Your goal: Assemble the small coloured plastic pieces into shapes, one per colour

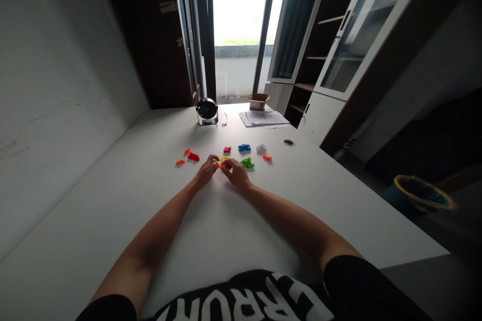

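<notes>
Dead centre of the frame, the left hand (206, 171) and the right hand (236, 173) meet, fingertips pinching a small orange piece (219, 165) between them; how hard they clench, I can't tell from up here. A yellow piece (224, 159) sits half-hidden behind the fingers, a green piece (247, 163) lies just right, and more bright pieces dot the white table (113, 210). Their exact shapes are too small to make out.

A white desk (113, 200) is being spread with small plastic pieces (193, 157) in orange, red, blue, yellow and green, beside a crumpled white scrap (261, 148). Farther back, a stack of papers (263, 118) is being topped by an open cardboard box (258, 102), with a round desk fan (207, 112) being stood nearby.
</notes>
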`<state>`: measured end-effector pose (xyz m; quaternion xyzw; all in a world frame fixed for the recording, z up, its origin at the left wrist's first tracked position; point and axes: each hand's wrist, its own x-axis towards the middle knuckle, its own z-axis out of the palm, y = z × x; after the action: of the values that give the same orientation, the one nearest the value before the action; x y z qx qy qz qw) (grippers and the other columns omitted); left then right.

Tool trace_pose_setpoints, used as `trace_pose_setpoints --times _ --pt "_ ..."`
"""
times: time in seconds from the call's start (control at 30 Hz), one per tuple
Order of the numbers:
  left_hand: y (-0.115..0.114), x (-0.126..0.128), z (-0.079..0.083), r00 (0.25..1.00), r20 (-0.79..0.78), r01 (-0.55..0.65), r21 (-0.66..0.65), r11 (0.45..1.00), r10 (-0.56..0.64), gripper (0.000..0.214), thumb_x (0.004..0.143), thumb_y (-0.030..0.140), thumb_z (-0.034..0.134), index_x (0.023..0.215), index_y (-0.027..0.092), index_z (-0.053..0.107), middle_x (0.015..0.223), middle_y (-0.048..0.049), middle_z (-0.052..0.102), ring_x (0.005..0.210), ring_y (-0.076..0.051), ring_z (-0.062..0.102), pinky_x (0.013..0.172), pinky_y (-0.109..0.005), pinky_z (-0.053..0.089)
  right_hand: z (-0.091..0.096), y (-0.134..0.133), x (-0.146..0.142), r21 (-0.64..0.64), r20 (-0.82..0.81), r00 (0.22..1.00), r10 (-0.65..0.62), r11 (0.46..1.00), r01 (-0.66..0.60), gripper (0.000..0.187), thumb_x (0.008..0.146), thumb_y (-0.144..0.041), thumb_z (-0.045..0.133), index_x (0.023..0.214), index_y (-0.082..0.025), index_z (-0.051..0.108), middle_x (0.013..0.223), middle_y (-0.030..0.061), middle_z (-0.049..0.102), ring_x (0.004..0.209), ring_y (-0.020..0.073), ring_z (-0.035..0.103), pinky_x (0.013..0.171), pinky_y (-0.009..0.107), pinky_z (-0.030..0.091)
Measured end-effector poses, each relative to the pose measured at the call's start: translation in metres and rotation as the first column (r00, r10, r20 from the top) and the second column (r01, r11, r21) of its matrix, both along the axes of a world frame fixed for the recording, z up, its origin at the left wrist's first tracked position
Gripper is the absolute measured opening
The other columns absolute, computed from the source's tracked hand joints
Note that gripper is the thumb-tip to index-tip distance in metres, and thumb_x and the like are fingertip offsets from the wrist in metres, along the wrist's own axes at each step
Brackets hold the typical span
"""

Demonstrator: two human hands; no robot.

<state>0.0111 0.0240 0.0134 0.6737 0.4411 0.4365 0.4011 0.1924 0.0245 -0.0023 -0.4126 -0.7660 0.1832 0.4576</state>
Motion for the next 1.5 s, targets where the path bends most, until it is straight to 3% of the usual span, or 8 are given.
trace_pose_setpoints --times 0.23,0.53,0.7,1.1,1.5 --pt "-0.001 0.001 0.000 0.998 0.037 0.046 0.015 0.999 -0.047 0.021 0.091 0.024 0.042 0.108 0.021 0.054 0.070 0.0025 0.049 0.060 -0.014 0.044 0.057 -0.026 0.037 -0.001 0.000 -0.001 -0.005 0.011 1.000 0.024 1.000 -0.024 0.009 0.093 -0.026 0.061 0.099 -0.020 0.066 0.091 0.0046 0.065 0.078 0.0172 0.057 0.075 0.030 0.046" --pt "0.006 -0.002 -0.007 0.996 0.092 0.014 -0.098 0.995 -0.004 0.028 0.093 0.040 0.047 0.099 0.017 0.062 0.060 0.0046 0.048 0.051 -0.010 0.042 0.050 -0.022 0.033 -0.002 0.000 -0.002 0.030 0.004 1.000 0.022 0.999 -0.022 0.007 0.093 -0.023 0.060 0.098 -0.020 0.063 0.090 0.0033 0.064 0.079 0.0173 0.057 0.076 0.030 0.045" --pt "0.009 -0.006 -0.007 0.994 0.109 0.040 -0.121 0.992 -0.027 0.031 0.093 0.044 0.050 0.091 0.016 0.063 0.063 0.0014 0.055 0.050 -0.010 0.046 0.048 -0.022 0.033 -0.001 0.000 -0.001 0.011 0.003 1.000 0.024 1.000 -0.024 0.009 0.091 -0.021 0.059 0.100 -0.020 0.062 0.092 0.0045 0.065 0.079 0.0179 0.057 0.076 0.031 0.046" --pt "0.009 -0.008 -0.004 0.985 0.154 0.094 -0.115 0.989 -0.076 0.024 0.087 0.036 0.057 0.097 0.015 0.065 0.078 -0.0033 0.065 0.064 -0.012 0.056 0.059 -0.024 0.043 0.002 -0.003 -0.002 -0.022 -0.028 0.999 0.022 1.000 -0.023 0.011 0.094 -0.031 0.057 0.095 -0.021 0.061 0.089 0.0027 0.066 0.075 0.0161 0.059 0.070 0.028 0.044" --pt "0.004 -0.010 -0.001 0.976 0.177 0.142 -0.098 0.985 -0.124 0.035 0.082 0.037 0.066 0.111 0.016 0.065 0.094 -0.0061 0.068 0.078 -0.014 0.061 0.074 -0.028 0.047 0.000 -0.002 -0.003 -0.040 -0.013 1.000 -0.003 0.999 0.003 0.014 0.095 -0.034 0.057 0.094 -0.021 0.062 0.082 0.0012 0.066 0.069 0.0152 0.057 0.065 0.026 0.042"
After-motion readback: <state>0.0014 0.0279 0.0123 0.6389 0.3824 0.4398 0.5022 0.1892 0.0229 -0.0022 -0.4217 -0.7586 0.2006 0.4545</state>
